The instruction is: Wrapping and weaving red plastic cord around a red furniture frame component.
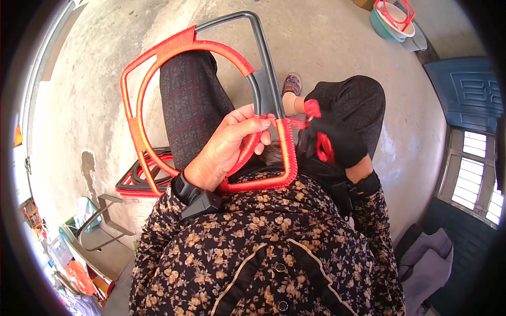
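Observation:
My left hand is bare and closed around the inner ring of a frame, its thumb pressing at the ring's edge. The frame is a rounded square with a ring inside, mostly wound in red cord; the top right stretch is bare black tubing. From the frame beside my left thumb, thin red strands run to my right hand. That hand wears a black glove and is blurred by motion. Loops of red cord show at its fingers, which appear closed on them. The frame rests over my lap and leans on my left leg.
More red and black frames lie stacked at my left. Behind them stands a bent metal stand. At the far right a basin holds red pieces. A blue door and grey cloth are on the right.

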Tool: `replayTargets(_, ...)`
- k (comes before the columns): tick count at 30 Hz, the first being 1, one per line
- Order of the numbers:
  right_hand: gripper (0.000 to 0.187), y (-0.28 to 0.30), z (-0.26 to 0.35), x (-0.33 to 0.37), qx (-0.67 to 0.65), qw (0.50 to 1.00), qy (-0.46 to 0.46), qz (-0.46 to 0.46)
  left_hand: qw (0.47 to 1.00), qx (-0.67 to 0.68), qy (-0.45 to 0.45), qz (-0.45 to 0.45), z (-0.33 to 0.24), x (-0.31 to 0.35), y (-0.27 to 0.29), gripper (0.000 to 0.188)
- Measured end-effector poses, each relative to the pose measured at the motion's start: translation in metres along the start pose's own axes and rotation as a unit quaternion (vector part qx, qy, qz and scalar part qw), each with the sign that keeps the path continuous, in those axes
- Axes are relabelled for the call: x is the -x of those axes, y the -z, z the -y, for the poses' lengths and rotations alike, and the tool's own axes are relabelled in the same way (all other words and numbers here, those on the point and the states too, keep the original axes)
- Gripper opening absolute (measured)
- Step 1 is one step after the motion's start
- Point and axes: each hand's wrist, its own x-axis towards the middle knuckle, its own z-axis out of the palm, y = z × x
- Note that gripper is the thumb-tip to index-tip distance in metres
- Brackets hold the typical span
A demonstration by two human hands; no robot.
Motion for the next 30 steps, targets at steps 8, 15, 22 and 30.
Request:
replayTargets(8, 0.024, -0.026, 0.033, -0.007, -0.223, 0.936, 0.168, -0.213, 1.0, -0.007, 0.003, 0.022, 0.0, -0.003, -0.002, 0.013)
replayTargets(15, 0.02, 0.032, -0.005, -0.015, -0.309, 0.938, 0.14, -0.074, 1.0, -0.001, 0.015, 0.005, 0.001, -0.003, -0.003, 0.013)
replayTargets(22, 0.026, 0.002, 0.029, -0.004, 0.039, 0.936, 0.207, -0.283, 0.993, -0.106, 0.018, -0.042, -0.002, -0.008, -0.002, 0.013)
replayTargets(30, 0.025, -0.031, 0.08, 0.01, 0.612, 0.683, 0.133, -0.374, 0.995, -0.025, -0.013, -0.095, 0.001, -0.005, 0.008, 0.019)
